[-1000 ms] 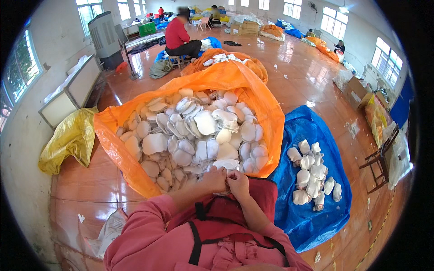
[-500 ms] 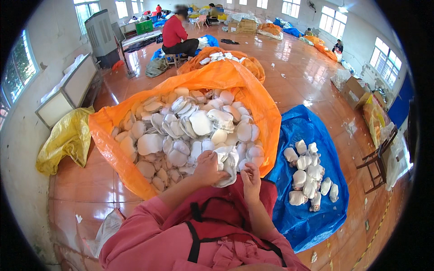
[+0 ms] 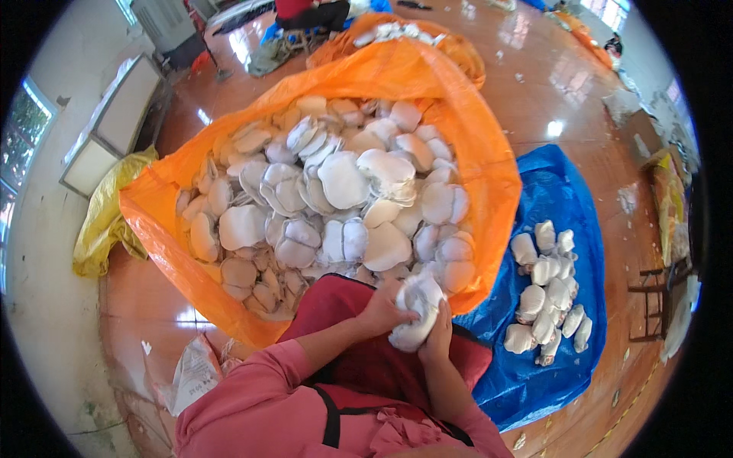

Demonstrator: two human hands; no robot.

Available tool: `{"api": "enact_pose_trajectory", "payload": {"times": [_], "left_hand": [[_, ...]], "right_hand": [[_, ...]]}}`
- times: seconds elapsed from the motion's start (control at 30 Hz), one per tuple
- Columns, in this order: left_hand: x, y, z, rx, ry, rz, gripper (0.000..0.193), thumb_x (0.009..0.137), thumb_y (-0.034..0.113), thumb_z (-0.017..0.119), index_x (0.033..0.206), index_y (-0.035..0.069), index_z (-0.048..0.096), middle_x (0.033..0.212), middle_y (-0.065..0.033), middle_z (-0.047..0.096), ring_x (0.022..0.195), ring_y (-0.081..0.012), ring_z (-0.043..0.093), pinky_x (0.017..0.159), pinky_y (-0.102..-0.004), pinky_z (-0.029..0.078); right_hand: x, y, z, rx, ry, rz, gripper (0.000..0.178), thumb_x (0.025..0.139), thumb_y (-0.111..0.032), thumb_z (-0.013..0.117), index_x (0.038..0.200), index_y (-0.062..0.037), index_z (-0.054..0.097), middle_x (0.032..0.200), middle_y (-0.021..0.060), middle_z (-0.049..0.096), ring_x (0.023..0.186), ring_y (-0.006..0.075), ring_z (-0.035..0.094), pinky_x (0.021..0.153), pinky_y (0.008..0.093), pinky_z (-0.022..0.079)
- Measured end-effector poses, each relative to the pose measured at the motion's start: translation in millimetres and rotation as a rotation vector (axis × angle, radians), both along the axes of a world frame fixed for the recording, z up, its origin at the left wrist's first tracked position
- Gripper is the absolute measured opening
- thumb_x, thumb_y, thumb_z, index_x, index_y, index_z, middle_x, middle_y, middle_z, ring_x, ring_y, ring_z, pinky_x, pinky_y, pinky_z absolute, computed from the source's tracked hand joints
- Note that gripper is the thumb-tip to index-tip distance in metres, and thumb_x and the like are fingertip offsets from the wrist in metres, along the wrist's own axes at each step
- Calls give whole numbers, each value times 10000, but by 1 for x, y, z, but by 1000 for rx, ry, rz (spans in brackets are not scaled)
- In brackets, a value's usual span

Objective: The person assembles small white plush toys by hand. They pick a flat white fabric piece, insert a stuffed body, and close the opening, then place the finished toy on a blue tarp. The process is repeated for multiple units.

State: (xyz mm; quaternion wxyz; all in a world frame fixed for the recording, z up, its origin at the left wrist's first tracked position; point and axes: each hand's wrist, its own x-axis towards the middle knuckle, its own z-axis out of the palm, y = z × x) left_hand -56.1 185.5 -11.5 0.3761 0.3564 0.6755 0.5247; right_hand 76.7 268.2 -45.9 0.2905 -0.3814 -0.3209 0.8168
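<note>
Over my lap, a white soft padded piece [image 3: 417,330] is held between my two hands, its edge curled and folded. My left hand [image 3: 382,311] grips it from the left, with the thumb over its face. On the opposite side, my right hand [image 3: 437,333] has its fingers closed on the piece. Just beyond them lies an open orange sack [image 3: 305,90], full of similar flat white pads [image 3: 343,180] with rounded, lobed outlines. To my right, several rolled white bundles [image 3: 544,320] rest in a pile on a blue sheet [image 3: 561,191].
A yellow sack [image 3: 114,210] lies at the left beside a white cabinet-like box [image 3: 114,122]. Past the orange sack, a person in dark trousers [image 3: 317,17] sits on a stool. A wooden chair [image 3: 649,305] and a cardboard box [image 3: 643,137] stand along the right side.
My hands have come closer to my lap with the pad. My right hand, apart from it before, now grips its right side. The view has tilted downward.
</note>
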Motion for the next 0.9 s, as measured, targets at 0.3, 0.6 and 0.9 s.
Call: {"api": "enact_pose_trajectory", "payload": {"times": [0.3, 0.6, 0.9], "left_hand": [[-25, 41, -41, -305, 170, -205, 588, 715, 514, 711, 959, -14, 621, 930, -229, 595, 898, -398, 573, 820, -457, 438], [27, -42, -69, -310, -343, -249, 530, 701, 484, 731, 1013, 61, 661, 992, -231, 614, 1006, -387, 572, 911, -452, 439], [-76, -44, 236, -243, -24, -111, 461, 655, 340, 809, 997, 71, 657, 1006, -159, 603, 1000, -324, 517, 907, -430, 406]], "right_hand": [[-10, -8, -29, -235, -204, 26, 476, 972, -333, 363, 1369, -72, 393, 1313, 134, 503, 1180, 306, 522, 1001, 451, 428], [-11, -20, 30, -574, -210, 152, 512, 971, -442, 359, 1285, -53, 475, 1189, 112, 574, 1049, 265, 587, 941, 391, 465], [-95, -2, 304, 189, -256, 719, 406, 903, -339, 542, 1210, -74, 536, 1185, 93, 582, 1068, 241, 586, 954, 399, 455]]}}
